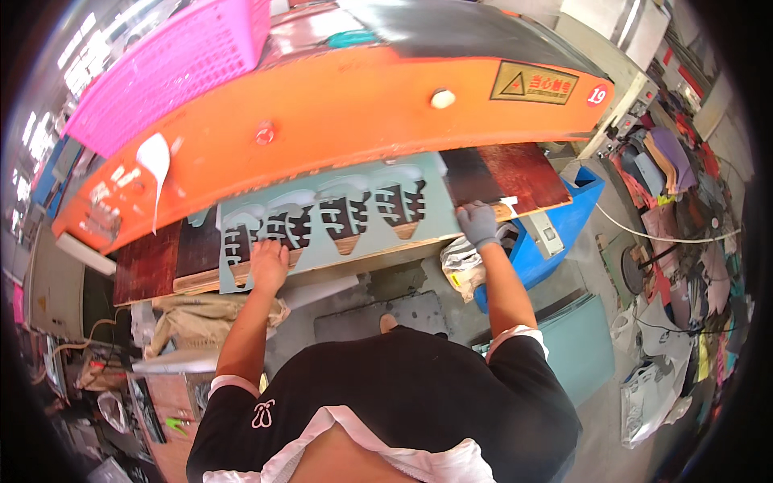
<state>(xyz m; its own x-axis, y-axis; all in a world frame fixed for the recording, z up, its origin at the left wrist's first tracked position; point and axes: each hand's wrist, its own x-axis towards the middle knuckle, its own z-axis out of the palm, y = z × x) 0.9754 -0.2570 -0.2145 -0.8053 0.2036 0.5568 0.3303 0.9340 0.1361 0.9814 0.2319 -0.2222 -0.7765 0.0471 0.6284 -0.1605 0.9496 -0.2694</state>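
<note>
Where the sheet lies: the pale green sheet [316, 241] with dark comb-like cut-outs sits on the bench [523, 179], along the near side of the orange beam [354, 109], its far part under it.
Left hand: bare, this left hand [271, 262] lies on the sheet, on the near side of the beam; fingers laid over the sheet, whether pinching it I cannot tell.
Right hand: grey-gloved, this right hand [478, 224] touches the bench's near edge, below the beam's right half; whether the fingers clench it I cannot tell.
Bench surface: dark red and blackish boards with a pale wooden front edge, running beneath the beam.
On the beam: red button [265, 133], pale knob [442, 99], yellow warning plate [534, 84], white spoon-shaped piece [154, 165] at its left.
Behind the beam: pink basket [173, 76], at its left.
Right of the beam: heaped coloured pieces [668, 161].
Floor, near side of the beam: dark mat [338, 326]; brown wrapping [197, 326] toward its left end, blue frame [568, 221] and pale green stack [584, 354] toward its right.
</note>
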